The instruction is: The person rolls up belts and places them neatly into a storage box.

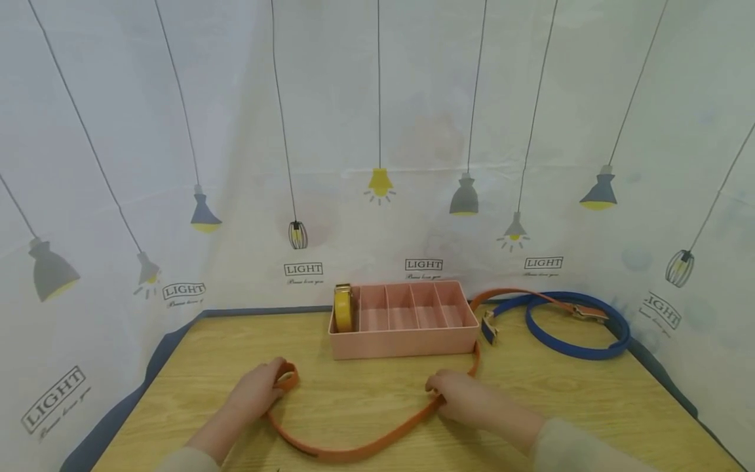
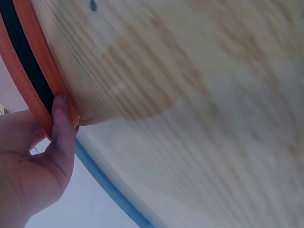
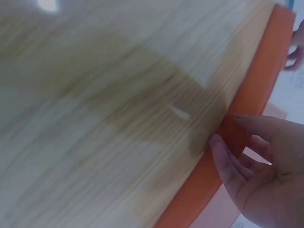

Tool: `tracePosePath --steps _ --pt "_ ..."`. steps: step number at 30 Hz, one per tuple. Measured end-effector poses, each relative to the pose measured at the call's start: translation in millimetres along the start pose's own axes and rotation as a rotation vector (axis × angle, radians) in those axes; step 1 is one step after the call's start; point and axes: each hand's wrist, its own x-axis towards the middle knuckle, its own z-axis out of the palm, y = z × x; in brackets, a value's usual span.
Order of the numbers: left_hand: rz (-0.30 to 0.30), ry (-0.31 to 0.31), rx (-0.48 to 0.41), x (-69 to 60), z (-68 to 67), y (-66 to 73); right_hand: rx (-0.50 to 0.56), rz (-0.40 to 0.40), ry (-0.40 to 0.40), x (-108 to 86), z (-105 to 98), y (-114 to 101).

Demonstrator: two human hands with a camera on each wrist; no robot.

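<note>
An orange belt (image 1: 354,452) curves across the front of the table between both hands. My left hand (image 1: 257,391) pinches its looped end; in the left wrist view the thumb lies against the orange strap (image 2: 40,52), which shows a dark strip between two stitched orange bands. With thumb and fingers on its edges, my right hand (image 1: 463,396) holds the belt farther along, and the right wrist view shows that stretch of orange strap (image 3: 237,128) between them. From there the belt passes behind the pink divided box (image 1: 407,344) to a buckle end (image 1: 590,313) at the right.
A rolled yellow belt (image 1: 343,311) with a gold buckle stands in the box's leftmost compartment. At the back right lies a coiled blue belt (image 1: 580,354), its buckle (image 1: 489,328) beside the box. The wooden table (image 1: 194,367) ends at a patterned white curtain (image 1: 377,98).
</note>
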Motion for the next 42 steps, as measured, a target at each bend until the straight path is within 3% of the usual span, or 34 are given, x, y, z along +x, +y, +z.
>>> tracePosePath --steps 3,10,13,15,17,19,22,25,28,33,38,42 --pt "-0.027 0.0 -0.045 0.9 -0.4 2.4 0.053 -0.016 -0.064 6.0 1.4 -26.2" --pt "-0.078 -0.02 -0.164 2.9 2.5 12.8 0.187 0.038 -0.195 14.7 13.2 -84.0" --pt "-0.109 -0.03 -0.217 1.7 5.6 18.2 0.23 0.008 -0.253 19.9 32.5 -89.7" --pt "-0.142 -0.044 -0.261 0.7 7.4 20.4 0.219 -0.069 -0.287 24.0 47.0 -87.1" --pt "-0.177 -0.051 -0.306 -0.1 8.8 22.5 0.186 -0.16 -0.306 25.6 52.0 -88.8" --pt "-0.19 -0.061 -0.329 -0.8 9.1 24.3 0.177 -0.206 -0.319 21.1 44.1 -97.0" --pt "-0.193 -0.078 -0.348 -1.5 8.8 28.3 0.195 -0.162 -0.308 13.5 28.3 -106.8" --pt "-0.182 -0.109 -0.357 -1.3 9.4 32.7 0.153 -0.106 -0.228 8.9 22.5 -104.4" --pt "-0.15 -0.143 -0.335 -0.7 10.7 38.1 0.101 -0.098 -0.14 9.3 23.1 -96.5" --pt "-0.028 -0.183 -0.276 1.7 13.1 47.1 0.114 -0.079 -0.029 16.7 26.8 -85.4" --pt "0.105 -0.245 -0.249 4.6 15.4 55.1 0.111 -0.051 0.029 24.2 28.3 -82.1" --pt "0.182 -0.285 -0.235 7.7 17.2 63.9 0.041 -0.061 0.076 28.9 32.9 -80.8"
